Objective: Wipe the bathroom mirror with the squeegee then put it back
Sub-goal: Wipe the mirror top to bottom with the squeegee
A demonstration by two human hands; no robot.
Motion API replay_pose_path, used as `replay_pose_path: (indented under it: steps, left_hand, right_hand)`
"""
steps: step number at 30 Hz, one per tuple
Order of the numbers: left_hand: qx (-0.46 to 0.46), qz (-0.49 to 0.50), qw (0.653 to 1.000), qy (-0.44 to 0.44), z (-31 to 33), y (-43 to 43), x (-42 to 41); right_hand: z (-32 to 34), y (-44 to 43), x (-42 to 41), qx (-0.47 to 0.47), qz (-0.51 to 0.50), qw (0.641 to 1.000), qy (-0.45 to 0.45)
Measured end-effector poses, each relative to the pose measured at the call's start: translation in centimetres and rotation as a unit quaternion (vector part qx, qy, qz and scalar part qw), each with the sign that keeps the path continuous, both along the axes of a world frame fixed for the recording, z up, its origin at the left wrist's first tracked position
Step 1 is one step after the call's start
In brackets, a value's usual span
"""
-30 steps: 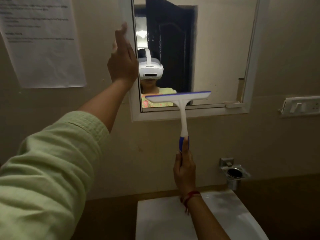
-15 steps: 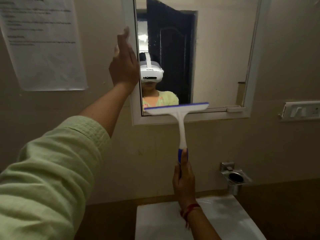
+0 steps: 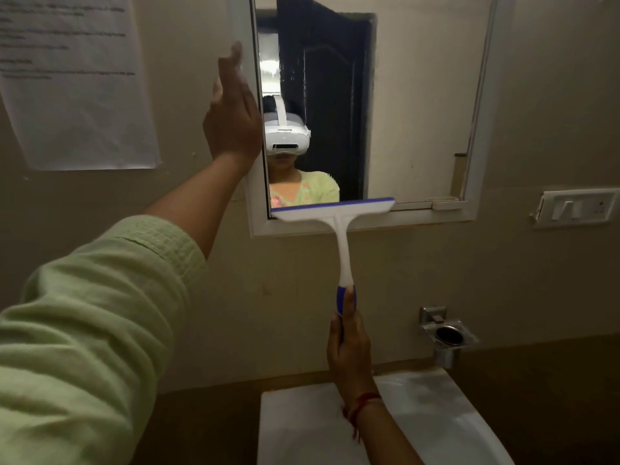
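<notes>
Nearest the camera, a pale green sleeve (image 3: pixel 87 330) covered the left arm, which reached up and forward. Below it lay the white sink (image 3: pixel 436 424), with the right forearm crossing over its back edge, a red thread (image 3: pixel 364 402) tied at the wrist. The right hand (image 3: pixel 349 350) was closed around the blue grip of the squeegee (image 3: pixel 342 229), thumb laid along the handle, holding it upright. Its white handle rose to the blade, whose blue edge lay level along the bottom of the mirror (image 3: pixel 419 112), on the left half, just at the lower frame. The left hand (image 3: pixel 233 119) was flat against the mirror's left frame, fingers together and pointing up, holding nothing. To the right of the sink a chrome holder (image 3: pixel 448 335) was fixed to the wall, and farther right a switch plate (image 3: pixel 575 208). A printed sheet (image 3: pixel 77 85) hung on the wall left of the mirror. The glass reflected a dark door and the person's green top.
</notes>
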State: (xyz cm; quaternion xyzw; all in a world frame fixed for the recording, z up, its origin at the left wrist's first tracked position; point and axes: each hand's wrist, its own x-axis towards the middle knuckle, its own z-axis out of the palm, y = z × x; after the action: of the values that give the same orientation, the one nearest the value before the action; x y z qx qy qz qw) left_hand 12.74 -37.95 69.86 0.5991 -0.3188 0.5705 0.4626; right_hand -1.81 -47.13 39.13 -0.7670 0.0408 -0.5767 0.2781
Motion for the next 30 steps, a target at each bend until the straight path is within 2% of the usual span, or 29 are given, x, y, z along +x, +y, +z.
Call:
replay_pose_path:
  steps: [4, 7, 12, 17, 22, 30]
  left_hand:
    - [-0.002, -0.002, 1.000, 0.009, -0.1, 0.0, 0.0]
    - [-0.007, 0.006, 1.000, 0.005, -0.1, 0.0, 0.3]
    - [-0.019, 0.024, 1.000, 0.003, -0.1, -0.2, 0.4]
    - [-0.009, 0.025, 1.000, 0.015, -0.1, -0.1, 0.5]
    - [-0.004, 0.008, 1.000, 0.023, -0.3, 0.0, 0.5]
    - [0.004, -0.010, 1.000, 0.019, -0.2, 0.0, 0.1]
  right_hand:
    - [3.4, -0.6, -0.1, 0.019, 0.008, 0.997, -0.074]
    - [9.0, -1.1, -0.6, 0.045, 0.031, 0.985, -0.163]
    - [18.9, -2.6, -2.3, 0.024, 0.061, 0.967, -0.245]
    - [26.5, -4.1, -2.4, -0.001, 0.071, 0.965, -0.251]
    - [32.8, -5.7, -1.7, -0.055, 0.012, 0.960, -0.274]
    - [38.1, -6.3, -0.2, -0.091, -0.043, 0.962, -0.255]
